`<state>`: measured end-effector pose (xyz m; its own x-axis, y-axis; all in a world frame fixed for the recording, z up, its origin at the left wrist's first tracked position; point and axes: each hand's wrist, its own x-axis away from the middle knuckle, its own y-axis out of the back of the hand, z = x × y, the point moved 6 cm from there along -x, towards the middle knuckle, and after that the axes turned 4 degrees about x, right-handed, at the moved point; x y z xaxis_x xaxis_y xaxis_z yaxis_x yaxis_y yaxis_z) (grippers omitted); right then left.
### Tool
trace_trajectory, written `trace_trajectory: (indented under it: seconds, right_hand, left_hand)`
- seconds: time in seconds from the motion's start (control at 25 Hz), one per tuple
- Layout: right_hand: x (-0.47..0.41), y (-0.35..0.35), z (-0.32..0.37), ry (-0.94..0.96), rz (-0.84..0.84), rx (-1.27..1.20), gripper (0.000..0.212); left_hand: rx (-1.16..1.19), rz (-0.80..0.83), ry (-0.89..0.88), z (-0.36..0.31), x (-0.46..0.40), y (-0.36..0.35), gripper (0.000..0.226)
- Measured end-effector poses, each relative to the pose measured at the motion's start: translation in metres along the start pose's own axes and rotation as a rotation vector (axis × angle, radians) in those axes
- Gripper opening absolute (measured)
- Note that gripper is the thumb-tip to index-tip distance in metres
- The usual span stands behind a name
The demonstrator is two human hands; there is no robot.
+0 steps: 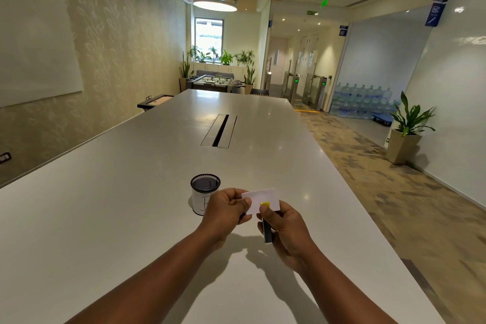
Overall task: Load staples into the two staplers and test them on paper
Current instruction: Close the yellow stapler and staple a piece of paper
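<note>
A: Where is the paper?

B: The small white rectangular paper slip [263, 200] is held above the long pale grey table [131, 205], pinched at its left edge by the left hand [226, 212].

A: And the stapler?

B: The right hand [282, 227] grips a small black stapler with a yellow tip [266, 221], fingers curled round it. The yellow tip meets the slip's lower edge.

A: Anything nearby?

B: A black mesh cup with a white paper label [204, 193] stands on the table just behind the left hand.
</note>
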<state>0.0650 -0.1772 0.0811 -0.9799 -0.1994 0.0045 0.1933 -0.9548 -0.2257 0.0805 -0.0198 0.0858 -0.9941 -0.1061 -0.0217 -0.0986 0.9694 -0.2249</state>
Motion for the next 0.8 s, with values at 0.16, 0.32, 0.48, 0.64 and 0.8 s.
trace_trajectory:
  seconds: [0.16, 0.32, 0.48, 0.64, 0.8]
  right_hand:
    - [-0.0023, -0.0017, -0.0024, -0.047, -0.010, -0.018, 0.044]
    - [-0.0038, -0.0050, -0.0036, -0.070, -0.012, -0.046, 0.037]
    - [-0.0048, -0.0054, -0.0050, -0.081, -0.034, -0.027, 0.040]
    - [-0.0054, -0.0054, -0.0074, -0.080, -0.027, -0.026, 0.047]
    - [-0.0060, -0.0045, -0.0096, -0.074, -0.043, -0.022, 0.050]
  left_hand:
    - [-0.022, 0.007, -0.002, 0.0007, 0.0003, 0.0007, 0.009]
    - [-0.031, 0.011, -0.011, 0.0010, 0.0000, 0.0019, 0.009]
    - [-0.032, 0.017, -0.011, 0.0002, 0.0001, 0.0031, 0.008]
    - [-0.047, 0.027, -0.018, 0.0008, 0.0006, 0.0029, 0.009]
    - [-0.039, 0.034, -0.022, 0.0018, 0.0014, 0.0011, 0.009]
